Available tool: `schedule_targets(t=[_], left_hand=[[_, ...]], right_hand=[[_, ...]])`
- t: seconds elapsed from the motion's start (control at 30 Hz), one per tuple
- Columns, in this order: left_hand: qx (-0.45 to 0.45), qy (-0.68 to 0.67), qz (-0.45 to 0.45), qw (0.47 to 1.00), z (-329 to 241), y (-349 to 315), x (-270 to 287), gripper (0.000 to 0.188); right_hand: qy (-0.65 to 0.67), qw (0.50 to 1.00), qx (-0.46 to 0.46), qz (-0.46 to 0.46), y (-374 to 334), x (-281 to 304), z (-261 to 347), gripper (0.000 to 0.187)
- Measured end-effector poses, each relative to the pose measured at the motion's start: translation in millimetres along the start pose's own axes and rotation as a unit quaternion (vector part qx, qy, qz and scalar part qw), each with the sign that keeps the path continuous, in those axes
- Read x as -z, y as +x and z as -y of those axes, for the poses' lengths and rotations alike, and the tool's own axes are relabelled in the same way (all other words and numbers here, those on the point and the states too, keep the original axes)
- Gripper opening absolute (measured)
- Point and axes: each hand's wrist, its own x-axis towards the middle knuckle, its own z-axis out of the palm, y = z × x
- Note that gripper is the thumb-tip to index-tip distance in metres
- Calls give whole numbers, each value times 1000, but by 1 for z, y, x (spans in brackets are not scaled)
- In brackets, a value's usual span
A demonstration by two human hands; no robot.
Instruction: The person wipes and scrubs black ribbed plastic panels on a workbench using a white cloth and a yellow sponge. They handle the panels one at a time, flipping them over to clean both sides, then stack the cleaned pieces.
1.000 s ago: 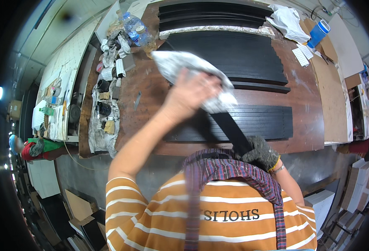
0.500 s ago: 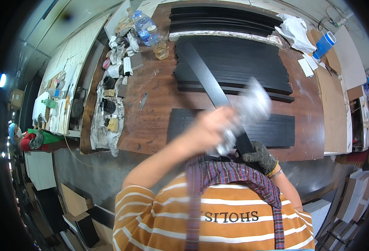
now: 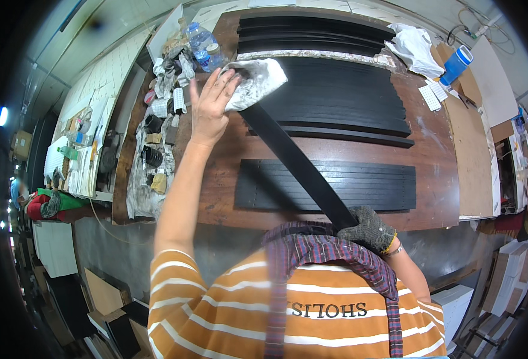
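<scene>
My bare left hand (image 3: pixel 212 113) is stretched out to the far left, its fingers on a white cloth (image 3: pixel 261 84) with dark smudges. The cloth covers the far end of a long black strip (image 3: pixel 297 164), which slants down over the table. At the strip's near end, close to my body, my right hand (image 3: pixel 367 230) in a dark grey knitted glove is closed round it. Below the raised strip lies a row of flat black strips (image 3: pixel 360 179). Behind it is a larger stack of black strips (image 3: pixel 348 96).
More black lengths (image 3: pixel 312 33) lie at the far edge of the brown table (image 3: pixel 431 179). Water bottles (image 3: pixel 199 39) and smudged rags crowd the left. On the right are a blue tumbler (image 3: pixel 457 64), a white bag (image 3: pixel 418 49) and cardboard (image 3: pixel 467 155). Another person (image 3: pixel 42 203) is at far left.
My left hand has moved with the cloth from the strip's near part up and left to its far end. My right hand keeps its grip on the near end.
</scene>
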Motion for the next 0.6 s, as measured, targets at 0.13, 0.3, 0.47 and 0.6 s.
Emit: schedule_targets(t=[0.13, 0.3, 0.47, 0.6], left_hand=[[186, 15, -58, 981, 22, -28, -23, 53], [505, -503, -123, 691, -9, -13, 5, 14], [379, -762, 107, 515, -134, 50, 33, 37], [237, -889, 63, 385, -169, 86, 33, 34]], right_hand=[[4, 1000, 2, 3, 8, 12, 0, 47], [70, 995, -22, -67, 6, 28, 8, 35], [10, 973, 125, -194, 41, 12, 34, 29], [7, 943, 227, -242, 79, -9, 48, 32]])
